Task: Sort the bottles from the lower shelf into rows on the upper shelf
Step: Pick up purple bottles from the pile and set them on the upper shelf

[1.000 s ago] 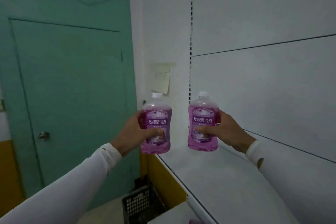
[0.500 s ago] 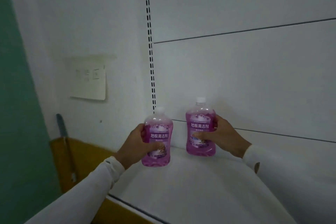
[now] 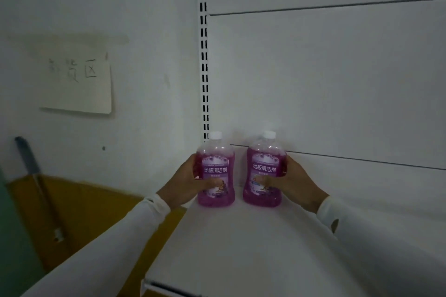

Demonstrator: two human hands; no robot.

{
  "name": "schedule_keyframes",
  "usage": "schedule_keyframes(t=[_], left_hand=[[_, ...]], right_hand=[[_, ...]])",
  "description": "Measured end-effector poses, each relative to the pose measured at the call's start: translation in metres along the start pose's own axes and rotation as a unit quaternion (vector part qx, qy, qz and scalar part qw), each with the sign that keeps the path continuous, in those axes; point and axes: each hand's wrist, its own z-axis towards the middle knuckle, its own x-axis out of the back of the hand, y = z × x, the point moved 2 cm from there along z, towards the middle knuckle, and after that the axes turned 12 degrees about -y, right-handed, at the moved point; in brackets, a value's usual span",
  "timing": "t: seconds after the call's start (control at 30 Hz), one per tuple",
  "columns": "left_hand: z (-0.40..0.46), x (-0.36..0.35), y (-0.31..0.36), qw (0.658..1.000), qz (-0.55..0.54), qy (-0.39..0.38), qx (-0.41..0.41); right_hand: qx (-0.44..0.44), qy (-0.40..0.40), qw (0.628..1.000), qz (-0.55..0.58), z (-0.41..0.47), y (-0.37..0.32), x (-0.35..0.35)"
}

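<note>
Both hands' grip holds 2 bottles (image 3: 215, 171) labelled 地板清洁剂.

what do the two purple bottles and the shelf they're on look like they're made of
Left bottle and right bottle: probably clear glossy plastic, since the purple liquid shows through; white caps, printed purple labels.

Shelf: smooth matt white surface, likely painted metal, judging by the slotted upright behind it; the dim light leaves this open.
</note>
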Motion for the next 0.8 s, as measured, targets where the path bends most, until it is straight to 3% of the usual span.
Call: schedule_keyframes(t=[0.07, 0.2, 0.33, 0.53, 0.8], left_hand=[[0.004, 0.009, -0.002, 0.999, 0.046, -0.018, 0.001], [0.021, 0.016, -0.004, 0.996, 0.081, -0.046, 0.000], [0.027, 0.015, -0.008, 0.994, 0.096, -0.054, -0.008], [0.036, 0.011, -0.016, 0.996, 0.085, -0.029, -0.021], [0.045, 0.006, -0.021, 0.997, 0.070, -0.016, -0.024]], right_hand=[[-0.011, -0.007, 1.000, -0.017, 0.002, -0.001, -0.001], [-0.061, -0.016, 0.986, -0.156, 0.003, -0.009, 0.002], [-0.119, 0.066, 0.965, -0.223, 0.002, -0.010, -0.006], [-0.130, 0.164, 0.957, -0.201, -0.006, -0.013, -0.021], [-0.131, 0.179, 0.949, -0.224, -0.005, -0.014, -0.025]])
